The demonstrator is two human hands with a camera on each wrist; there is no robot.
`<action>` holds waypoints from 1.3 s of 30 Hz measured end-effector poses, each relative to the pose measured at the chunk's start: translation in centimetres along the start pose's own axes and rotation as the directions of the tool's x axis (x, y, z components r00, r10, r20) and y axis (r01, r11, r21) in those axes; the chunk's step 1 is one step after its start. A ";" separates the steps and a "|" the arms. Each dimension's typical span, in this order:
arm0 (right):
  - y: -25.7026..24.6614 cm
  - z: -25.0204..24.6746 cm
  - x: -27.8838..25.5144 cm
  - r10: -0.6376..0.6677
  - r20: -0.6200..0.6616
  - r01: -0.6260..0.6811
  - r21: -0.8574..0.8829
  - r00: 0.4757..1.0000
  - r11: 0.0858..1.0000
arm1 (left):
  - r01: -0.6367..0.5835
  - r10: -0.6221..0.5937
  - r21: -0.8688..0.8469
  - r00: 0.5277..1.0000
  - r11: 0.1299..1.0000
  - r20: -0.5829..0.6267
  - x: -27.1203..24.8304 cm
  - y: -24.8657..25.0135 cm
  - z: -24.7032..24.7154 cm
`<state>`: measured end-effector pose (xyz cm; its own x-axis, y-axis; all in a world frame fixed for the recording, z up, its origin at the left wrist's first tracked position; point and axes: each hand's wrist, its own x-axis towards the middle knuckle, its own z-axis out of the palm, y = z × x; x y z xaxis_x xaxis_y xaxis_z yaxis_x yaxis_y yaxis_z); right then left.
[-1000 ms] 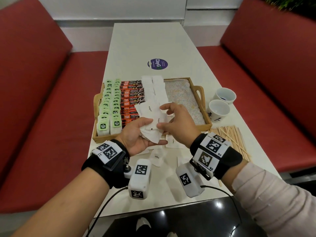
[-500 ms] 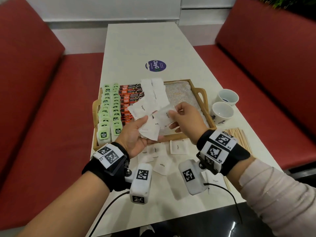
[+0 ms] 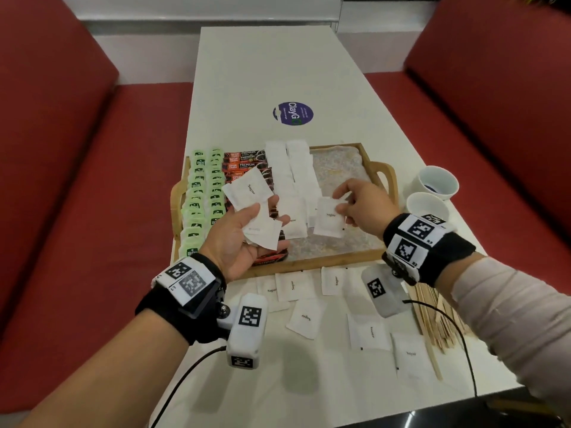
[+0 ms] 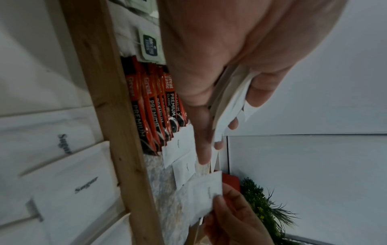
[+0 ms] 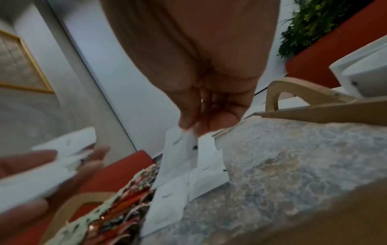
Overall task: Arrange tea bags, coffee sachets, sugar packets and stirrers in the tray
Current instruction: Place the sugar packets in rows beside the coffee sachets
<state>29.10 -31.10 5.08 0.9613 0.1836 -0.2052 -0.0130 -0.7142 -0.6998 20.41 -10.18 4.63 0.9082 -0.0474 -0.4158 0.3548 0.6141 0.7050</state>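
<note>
Above a wooden tray (image 3: 324, 262), the right hand (image 3: 361, 205) pinches one sugar packet (image 3: 329, 220) over the tray's bare half. The left hand (image 3: 244, 239) grips a small stack of packets (image 3: 253, 208); their number is unclear. Seven loose packets (image 3: 304, 318) lie on the table (image 3: 262, 66), beside two white cups (image 3: 428, 206).

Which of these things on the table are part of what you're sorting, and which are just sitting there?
Part of the job: tray, tea bags, coffee sachets, sugar packets, stirrers.

Just lying about: two white cups, round purple sticker.

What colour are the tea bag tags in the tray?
Light green with a dark green label, on the tea bag tags along the tray's left side. Clearest in the head view.
</note>
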 end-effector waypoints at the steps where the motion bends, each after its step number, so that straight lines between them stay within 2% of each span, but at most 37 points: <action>1: 0.0 0.2 0.6 0.010 0.029 -0.009 -0.039 1.000 0.999 | -0.006 0.006 -0.003 1.000 1.000 -0.006 0.2 0.2 0.1; 9: -0.7 1.9 4.9 0.054 0.187 -0.007 -0.244 0.981 0.970 | -0.044 0.044 0.001 0.998 0.999 -0.049 2.4 1.6 1.2; 15: -0.8 2.3 5.7 0.029 0.190 0.041 -0.357 0.981 0.933 | -0.033 0.033 -0.004 0.998 0.999 -0.055 3.5 1.6 1.5; 22: -0.2 1.7 5.5 0.045 0.097 -0.010 -0.338 0.994 0.941 | -0.029 0.028 -0.010 0.998 1.000 -0.060 4.3 1.9 1.8; 34: -0.9 1.5 5.5 0.070 0.132 -0.026 -0.314 0.989 0.949 | -0.013 0.011 -0.048 0.999 0.999 -0.035 4.9 1.5 1.4; 37: -1.6 1.0 5.5 -0.043 0.101 0.071 -0.291 0.994 0.954 | -0.001 0.001 -0.020 1.000 1.000 -0.005 4.9 1.5 1.3; 39: -2.9 0.7 5.3 -0.179 0.082 0.192 -0.178 0.980 0.965 | 0.025 -0.026 0.034 0.999 0.999 0.024 4.9 1.4 1.2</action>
<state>34.06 -27.61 5.56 0.9222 0.3637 -0.1318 0.2206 -0.7743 -0.5932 25.60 -10.50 4.24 0.9037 -0.0819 -0.4203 0.3850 0.5854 0.7136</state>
